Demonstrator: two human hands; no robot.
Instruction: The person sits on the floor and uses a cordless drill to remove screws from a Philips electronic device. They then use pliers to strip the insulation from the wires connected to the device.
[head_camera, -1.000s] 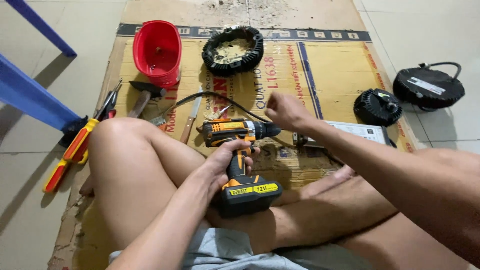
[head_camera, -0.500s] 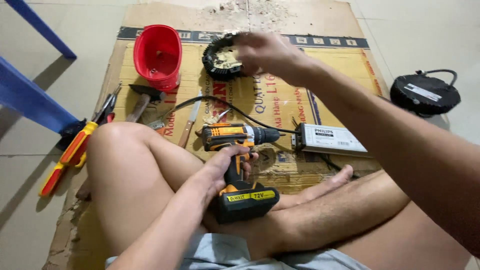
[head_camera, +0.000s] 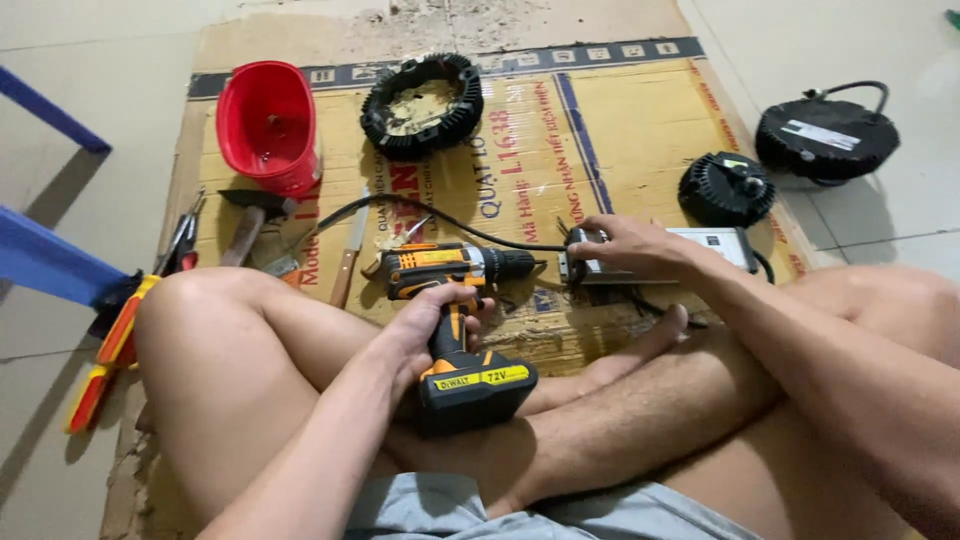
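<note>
I sit cross-legged on a sheet of cardboard (head_camera: 620, 130). My left hand (head_camera: 425, 325) grips the handle of an orange and black cordless drill (head_camera: 455, 300), whose bit points right toward a grey metal driver box (head_camera: 715, 245). My right hand (head_camera: 640, 245) rests on top of the left end of that box, pressing it down on the cardboard. A black cable (head_camera: 440, 215) runs from the box leftward across the cardboard.
A red bucket (head_camera: 265, 125) and a black round ribbed housing (head_camera: 422, 103) lie at the far side. Two more black round housings (head_camera: 727, 187) (head_camera: 825, 135) sit right. A hammer (head_camera: 245, 225), knife (head_camera: 348, 262), pliers (head_camera: 180, 240) and a blue stool leg (head_camera: 50, 265) are left.
My right hand reached out to the far black housing, then came back and now presses on the grey box. The left hand kept hold of the drill.
</note>
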